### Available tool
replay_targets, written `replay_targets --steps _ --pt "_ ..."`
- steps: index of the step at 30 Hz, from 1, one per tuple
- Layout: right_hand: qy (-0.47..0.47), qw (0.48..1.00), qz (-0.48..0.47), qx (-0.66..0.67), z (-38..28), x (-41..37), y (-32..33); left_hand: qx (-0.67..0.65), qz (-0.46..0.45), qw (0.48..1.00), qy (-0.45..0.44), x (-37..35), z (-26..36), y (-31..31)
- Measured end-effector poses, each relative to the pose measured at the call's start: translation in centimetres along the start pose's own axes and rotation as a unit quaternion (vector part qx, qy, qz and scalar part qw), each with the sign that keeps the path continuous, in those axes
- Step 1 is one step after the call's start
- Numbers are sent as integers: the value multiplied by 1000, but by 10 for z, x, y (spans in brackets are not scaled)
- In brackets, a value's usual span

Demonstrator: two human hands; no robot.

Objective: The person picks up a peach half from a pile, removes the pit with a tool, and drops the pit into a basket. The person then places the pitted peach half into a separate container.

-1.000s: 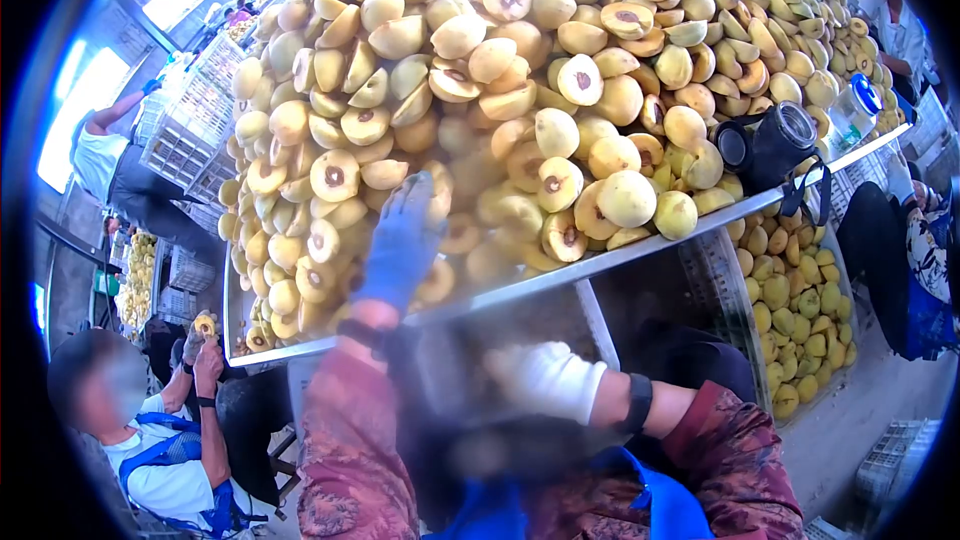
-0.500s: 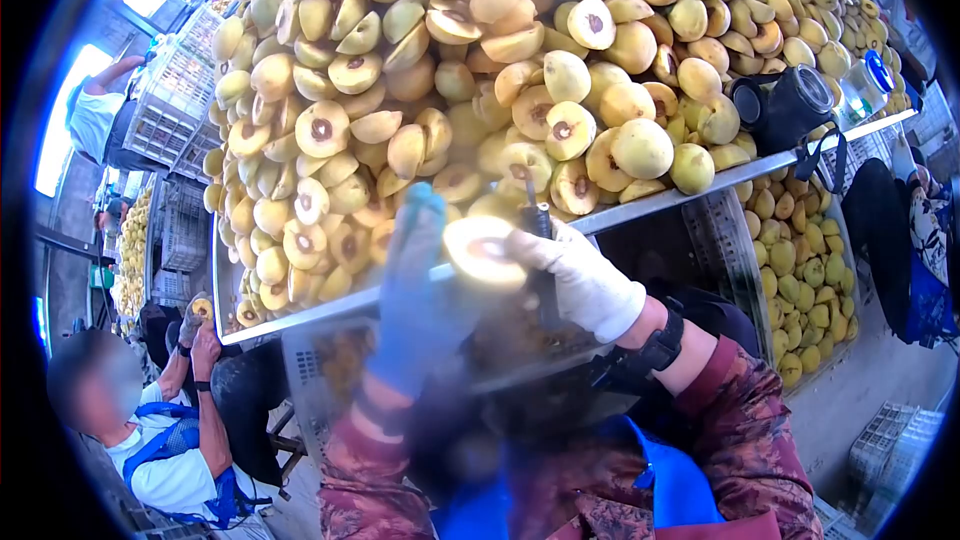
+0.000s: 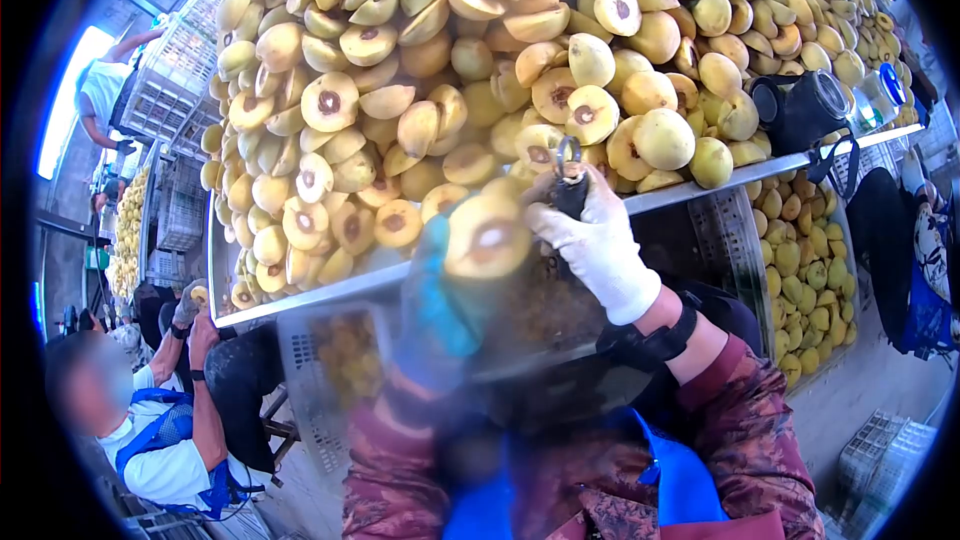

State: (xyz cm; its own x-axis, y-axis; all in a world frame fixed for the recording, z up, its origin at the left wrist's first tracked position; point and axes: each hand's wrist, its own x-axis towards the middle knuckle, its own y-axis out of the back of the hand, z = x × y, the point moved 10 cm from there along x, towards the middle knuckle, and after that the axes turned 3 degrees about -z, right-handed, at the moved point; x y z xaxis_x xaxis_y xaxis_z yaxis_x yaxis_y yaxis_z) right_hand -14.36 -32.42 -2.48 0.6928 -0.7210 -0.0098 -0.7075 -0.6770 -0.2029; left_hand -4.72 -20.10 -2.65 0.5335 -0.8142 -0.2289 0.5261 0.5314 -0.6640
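Yellow half-fruit [image 3: 488,240] — in left hand [image 3: 438,305]

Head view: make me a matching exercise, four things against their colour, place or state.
1. left hand
2. right hand
3. tool
4. jar

A. in a white glove
B. at the table's metal edge, blue-lidded
C. in a blue-green glove, with a halved fruit
D. black, with a loop-shaped tip

Pairs: 1-C, 2-A, 3-D, 4-B
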Motion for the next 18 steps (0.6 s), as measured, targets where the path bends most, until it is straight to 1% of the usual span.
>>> replay_targets --steps 2,4,6,8,9,12,13,16,18 --pt "-6 1000 10 23 -2 -3 1 -27 -13 999 -29 6 4 4" --pt "-7 999 -23 31 1 -10 -9 -21 0 999 -48 7 6 14" --pt "54 988 -46 -136 -15 -17 -17 -6 -4 998 -55 9 7 20" --pt "138 959 -57 -241 -25 -24 -26 -40 -1 998 -48 8 7 16" --pt "35 963 -102 -246 -10 -24 -31 -56 1 997 -45 8 6 14" --pt "32 950 -145 -274 1 -30 -44 51 20 991 -119 7 18 14" --pt "65 944 -155 -285 -3 -31 -49 48 49 993 -97 6 13 19" --pt "54 936 -166 -307 10 -32 -52 211 24 967 -143 2 20 12" --pt "29 935 -182 -304 18 -33 -55 130 36 985 -111 3 14 17"
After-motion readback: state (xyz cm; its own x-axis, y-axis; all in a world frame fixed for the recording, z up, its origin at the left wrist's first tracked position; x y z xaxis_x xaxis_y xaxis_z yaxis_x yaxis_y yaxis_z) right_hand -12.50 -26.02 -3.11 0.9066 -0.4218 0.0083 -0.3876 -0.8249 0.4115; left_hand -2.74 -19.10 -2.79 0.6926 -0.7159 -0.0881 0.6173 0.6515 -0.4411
